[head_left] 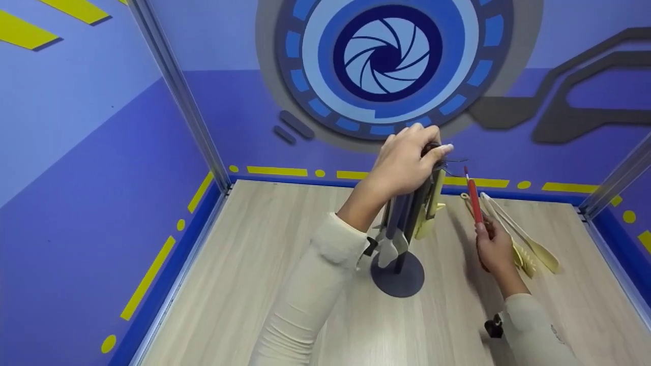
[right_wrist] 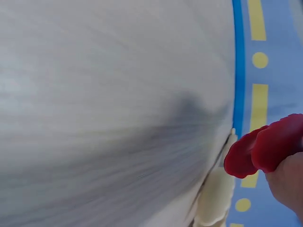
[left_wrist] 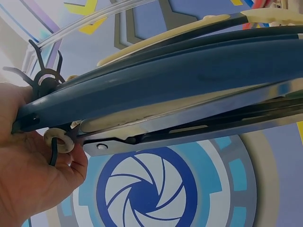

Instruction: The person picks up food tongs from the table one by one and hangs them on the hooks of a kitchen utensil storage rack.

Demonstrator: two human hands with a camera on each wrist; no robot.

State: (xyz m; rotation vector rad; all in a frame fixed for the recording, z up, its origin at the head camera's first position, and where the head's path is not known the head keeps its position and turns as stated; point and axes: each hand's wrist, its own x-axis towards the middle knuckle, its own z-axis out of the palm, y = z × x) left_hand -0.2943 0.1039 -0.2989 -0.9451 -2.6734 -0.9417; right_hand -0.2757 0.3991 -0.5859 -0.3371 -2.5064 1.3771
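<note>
My left hand (head_left: pixel 407 157) grips the top of a dark utensil stand (head_left: pixel 398 282), which stands upright on a round base. Utensils hang around its pole, among them pale grey spoon-like heads (head_left: pixel 388 252) low on the near side. In the left wrist view, a long blue handle (left_wrist: pixel 165 87) and a riveted metal utensil (left_wrist: pixel 106 145) hang just beneath that hand, beside dark hooks (left_wrist: pixel 47 78). To the right of the stand, my right hand (head_left: pixel 496 249) holds red tongs (head_left: pixel 474 198) with their narrow end up. Their wavy-edged red heads (right_wrist: pixel 279 144) show in the right wrist view.
Several cream utensils lie on the wooden table (head_left: pixel 244 284) by my right hand, including a long spoon (head_left: pixel 541 254) and a toothed server (head_left: pixel 528 263). Blue printed walls (head_left: pixel 127 203) with metal corner posts (head_left: pixel 183 101) enclose the back and sides.
</note>
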